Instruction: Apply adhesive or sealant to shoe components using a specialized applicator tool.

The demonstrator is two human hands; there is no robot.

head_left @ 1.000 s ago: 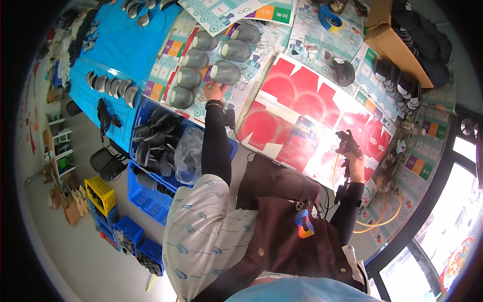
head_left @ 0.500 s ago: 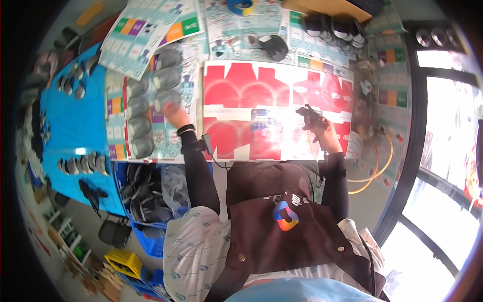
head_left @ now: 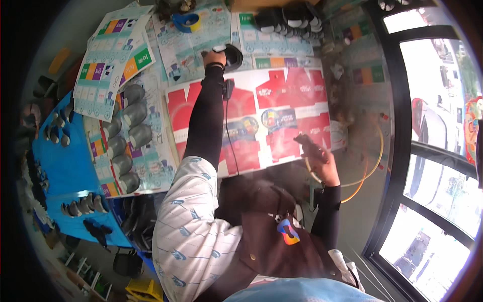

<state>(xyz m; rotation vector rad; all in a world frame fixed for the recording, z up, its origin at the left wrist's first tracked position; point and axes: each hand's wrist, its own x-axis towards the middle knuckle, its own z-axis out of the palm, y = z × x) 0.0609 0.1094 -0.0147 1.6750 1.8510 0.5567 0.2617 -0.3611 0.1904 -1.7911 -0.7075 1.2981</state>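
Note:
My left arm reaches across the table. At its far side my left hand (head_left: 215, 58) closes on the left edge of a black curved, cup-like piece (head_left: 233, 57); its fingertips are partly hidden. Near the front right edge of a flat red-and-white printed sheet (head_left: 297, 95), my right hand (head_left: 326, 168) grips a dark gun-shaped hand tool (head_left: 311, 148). A thin yellow hose (head_left: 380, 146) curves near that tool. Motion blurs the tool's details. Two rows of grey rounded cup-like pieces (head_left: 135, 115) rest on printed sheets to the left.
A blue and yellow tape roll (head_left: 186, 22) lies at the back. Several black pieces with pale edges (head_left: 289, 22) sit at the far right, before a cardboard box (head_left: 271, 4). A blue surface (head_left: 63, 156) bears more pieces. Glass panels (head_left: 432, 151) stand at the right.
My left hand has moved from beside the grey pieces to the black curved piece at the back. My right hand still holds the tool, now nearer the front edge. The view has turned.

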